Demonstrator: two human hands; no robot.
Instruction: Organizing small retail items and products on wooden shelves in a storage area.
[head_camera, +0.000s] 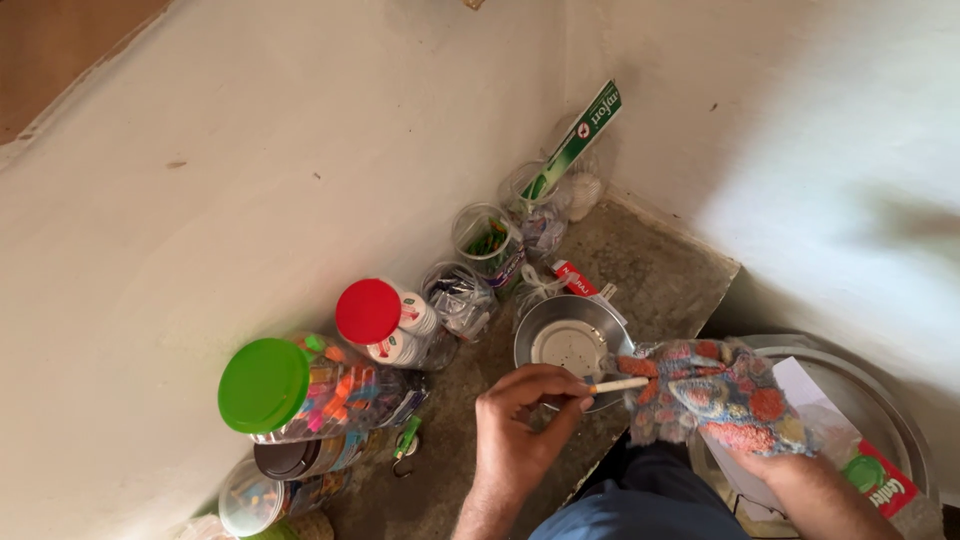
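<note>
My left hand (520, 425) pinches a thin white stick (618, 385) over the round steel bowl's (570, 340) near rim; my right hand (790, 470) grips a patterned cloth (715, 395) beside it. Plastic jars (320, 385) crowd the left wall, leaving bare gritty floor (660, 275) far right.

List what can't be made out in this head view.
- Right hand: mostly hidden under the patterned cloth; grip unclear.
- Thin white stick in the left hand: too small to identify; far end under the cloth.
- Metal tray: cut off by the right edge, covered by paper.
- Bottom-left jar: cut by the lower edge.
</note>
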